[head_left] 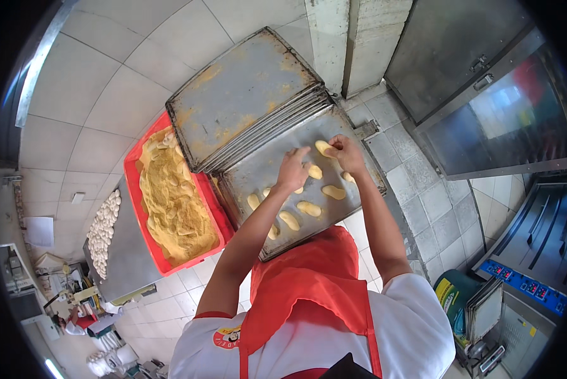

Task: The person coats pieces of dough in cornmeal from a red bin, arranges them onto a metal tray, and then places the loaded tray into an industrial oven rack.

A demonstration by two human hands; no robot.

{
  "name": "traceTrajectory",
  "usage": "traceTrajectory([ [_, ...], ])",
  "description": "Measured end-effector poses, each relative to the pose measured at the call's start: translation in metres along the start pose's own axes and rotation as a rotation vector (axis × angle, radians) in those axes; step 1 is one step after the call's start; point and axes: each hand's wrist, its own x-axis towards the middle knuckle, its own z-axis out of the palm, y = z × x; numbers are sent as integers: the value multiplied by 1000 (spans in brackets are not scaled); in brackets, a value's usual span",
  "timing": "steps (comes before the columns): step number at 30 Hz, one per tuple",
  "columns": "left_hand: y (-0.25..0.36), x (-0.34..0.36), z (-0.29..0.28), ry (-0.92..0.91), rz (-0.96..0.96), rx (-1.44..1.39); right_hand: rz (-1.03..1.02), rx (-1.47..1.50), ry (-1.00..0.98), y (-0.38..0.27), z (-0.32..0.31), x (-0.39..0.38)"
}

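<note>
A metal baking tray (272, 165) lies in front of me with several short, pale yellow dough pieces spread over it, one of them a curved dough roll (309, 209). My right hand (348, 153) is over the far right part of the tray, its fingers closed on the end of a dough piece (323, 148). To its left, my left hand (293, 169) hovers low with thumb and index finger apart. Close by its thumb sits another dough piece (314, 171). The palm side of the left hand is hidden.
A stack of worn trays (245, 88) rises at the tray's far side. On the left stands a red bin (149, 218) of yellow crumbs (176, 202). Beyond it, white dough pieces (103, 230) cover part of a metal table (128, 252). A metal door (454, 57) stands at right.
</note>
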Motion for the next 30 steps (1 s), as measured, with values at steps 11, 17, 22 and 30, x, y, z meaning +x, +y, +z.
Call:
traceTrajectory([
  [11, -54, 2, 11, -169, 367, 387, -47, -548, 94, -3, -3, -3],
  [17, -63, -25, -46, -200, 345, 326, -328, -1083, 8, -9, 12, -31],
  [22, -87, -29, -39, -329, 182, 190, -316, -766, -34, -28, 48, -45],
  [30, -109, -22, -31, -125, -4, 144, -338, -625, -162, 10, 126, -57],
])
